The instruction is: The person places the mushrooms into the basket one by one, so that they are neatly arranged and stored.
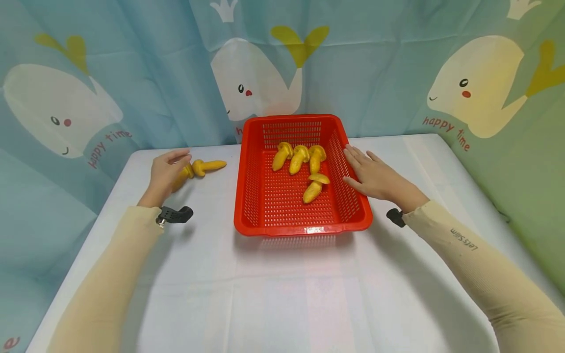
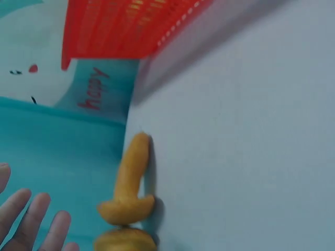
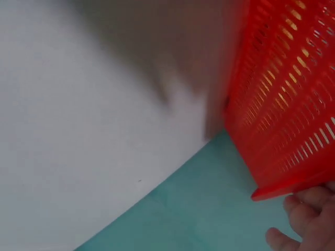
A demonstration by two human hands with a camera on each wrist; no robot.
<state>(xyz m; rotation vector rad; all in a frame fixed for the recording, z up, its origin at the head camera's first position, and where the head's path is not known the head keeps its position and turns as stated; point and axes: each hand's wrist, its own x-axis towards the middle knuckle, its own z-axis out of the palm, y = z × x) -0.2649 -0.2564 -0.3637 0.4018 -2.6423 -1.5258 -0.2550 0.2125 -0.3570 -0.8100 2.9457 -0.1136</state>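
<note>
Two yellow mushrooms lie on the table at the left, cap to cap. One mushroom points its stem toward the basket. The other mushroom is partly hidden behind my left hand. That hand hovers right beside them, fingers loosely extended and holding nothing; the left wrist view shows its fingers spread apart from the mushroom. A red plastic basket stands mid-table with several yellow mushrooms inside. My right hand rests its outstretched fingers on the basket's right rim.
The white table ends at the back against a blue curtain printed with whales. A dark camera mount sits on the left wrist, and another mount on the right one.
</note>
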